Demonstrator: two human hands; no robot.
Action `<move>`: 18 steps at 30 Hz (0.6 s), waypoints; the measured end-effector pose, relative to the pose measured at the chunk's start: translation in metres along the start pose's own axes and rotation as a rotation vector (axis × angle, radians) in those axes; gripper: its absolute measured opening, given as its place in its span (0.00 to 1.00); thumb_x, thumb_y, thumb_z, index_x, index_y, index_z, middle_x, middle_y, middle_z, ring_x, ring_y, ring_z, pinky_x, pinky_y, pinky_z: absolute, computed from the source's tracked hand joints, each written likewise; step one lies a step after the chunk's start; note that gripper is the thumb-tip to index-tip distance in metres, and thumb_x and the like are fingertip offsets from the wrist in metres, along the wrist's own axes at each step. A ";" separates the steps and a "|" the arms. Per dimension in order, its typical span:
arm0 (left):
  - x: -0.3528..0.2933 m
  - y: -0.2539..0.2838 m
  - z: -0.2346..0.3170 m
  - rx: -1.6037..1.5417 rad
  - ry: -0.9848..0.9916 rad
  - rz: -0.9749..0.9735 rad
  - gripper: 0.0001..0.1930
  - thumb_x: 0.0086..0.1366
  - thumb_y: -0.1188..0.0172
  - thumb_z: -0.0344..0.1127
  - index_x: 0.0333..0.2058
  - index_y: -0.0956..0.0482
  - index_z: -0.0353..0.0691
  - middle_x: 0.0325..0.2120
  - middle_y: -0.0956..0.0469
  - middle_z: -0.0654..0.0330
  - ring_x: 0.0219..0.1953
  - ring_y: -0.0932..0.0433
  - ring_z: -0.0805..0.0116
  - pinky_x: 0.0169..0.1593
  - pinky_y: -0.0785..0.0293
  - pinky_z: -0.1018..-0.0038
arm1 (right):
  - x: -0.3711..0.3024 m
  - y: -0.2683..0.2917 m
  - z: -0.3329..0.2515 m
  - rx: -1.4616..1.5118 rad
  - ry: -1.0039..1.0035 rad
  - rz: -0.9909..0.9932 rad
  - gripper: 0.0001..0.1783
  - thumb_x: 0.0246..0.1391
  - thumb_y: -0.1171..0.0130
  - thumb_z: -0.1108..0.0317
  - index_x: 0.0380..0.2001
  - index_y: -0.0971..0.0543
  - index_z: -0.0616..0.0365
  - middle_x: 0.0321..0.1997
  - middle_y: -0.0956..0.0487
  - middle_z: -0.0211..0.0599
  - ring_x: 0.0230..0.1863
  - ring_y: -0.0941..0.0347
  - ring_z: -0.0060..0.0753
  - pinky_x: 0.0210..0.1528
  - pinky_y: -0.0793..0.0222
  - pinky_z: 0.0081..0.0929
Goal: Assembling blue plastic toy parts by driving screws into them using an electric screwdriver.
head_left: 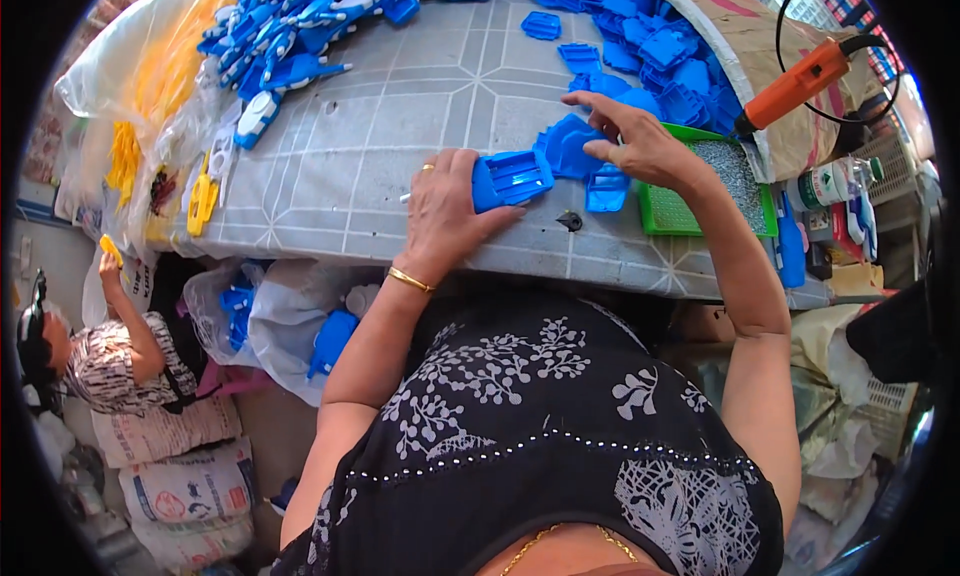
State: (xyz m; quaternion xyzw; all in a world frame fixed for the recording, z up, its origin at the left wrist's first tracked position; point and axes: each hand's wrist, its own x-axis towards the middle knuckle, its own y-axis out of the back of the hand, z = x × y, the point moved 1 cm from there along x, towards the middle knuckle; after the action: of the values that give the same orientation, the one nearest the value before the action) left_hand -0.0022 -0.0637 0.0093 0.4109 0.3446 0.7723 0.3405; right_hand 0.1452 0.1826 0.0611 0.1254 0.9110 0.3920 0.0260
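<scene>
My left hand (442, 211) grips a blue plastic housing (514, 180) with its hollow, ribbed inside facing up. A small white tip (404, 197) shows at the far side of that hand; I cannot make out whether it belongs to the housing. Over the loose blue shell pieces (568, 144) hovers my right hand (645, 144), its fingers apart and the thumb close to one piece. Nothing shows between those fingers. Just below them lies a smaller blue part (607, 189). A small dark piece (569, 220) rests on the tablecloth near the front edge.
A green tray (650, 219) of small metal pieces sits right of my right hand, under an orange power screwdriver (800, 84). Blue shells (670, 56) spill from a sack. Blue-and-white units (290, 36) pile up far left, near yellow cutters (203, 196). Another person (125, 361) sits left.
</scene>
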 end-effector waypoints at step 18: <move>-0.013 0.027 0.030 -1.343 0.277 0.152 0.14 0.68 0.37 0.24 0.52 0.21 0.33 0.32 0.21 0.67 0.32 0.25 0.83 0.36 0.27 0.85 | -0.024 -0.054 -0.062 0.725 0.107 0.218 0.27 0.61 0.32 0.69 0.60 0.28 0.61 0.44 0.21 0.33 0.44 0.24 0.23 0.48 0.26 0.23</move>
State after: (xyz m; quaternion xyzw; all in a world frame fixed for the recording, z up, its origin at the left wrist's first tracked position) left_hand 0.0226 -0.0811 0.0385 0.0312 -0.1979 0.8856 0.4191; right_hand 0.1483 0.0974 0.0637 0.2020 0.9719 0.0508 -0.1095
